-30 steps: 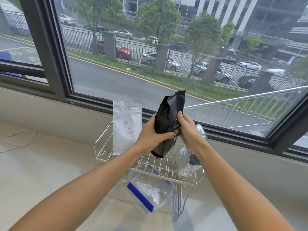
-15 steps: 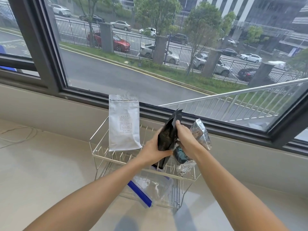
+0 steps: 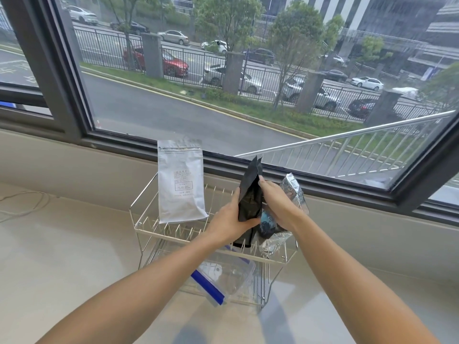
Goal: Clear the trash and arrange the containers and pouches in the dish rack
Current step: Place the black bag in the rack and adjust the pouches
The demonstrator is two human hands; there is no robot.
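A two-tier wire dish rack (image 3: pixel 149 229) stands on a pale counter below a window. Both hands grip a black pouch (image 3: pixel 250 192), held upright with its bottom down among the top tier's prongs: my left hand (image 3: pixel 229 218) on its left side, my right hand (image 3: pixel 274 203) on its right. A white pouch (image 3: pixel 181 182) stands upright in the left of the top tier. Behind my right hand a crinkled silver foil bag (image 3: pixel 293 192) sits at the right of that tier. A clear container with a blue strip (image 3: pixel 223 276) lies in the lower tier.
The dark window frame (image 3: pixel 323 184) and sill run just behind the rack. A thin white cable (image 3: pixel 24 202) lies on the counter (image 3: pixel 62 256) at far left. Outside are a road, a fence and parked cars.
Both hands have lowered the black pouch from above the rack down into the top tier, turning it edge-on. The view has shifted slightly.
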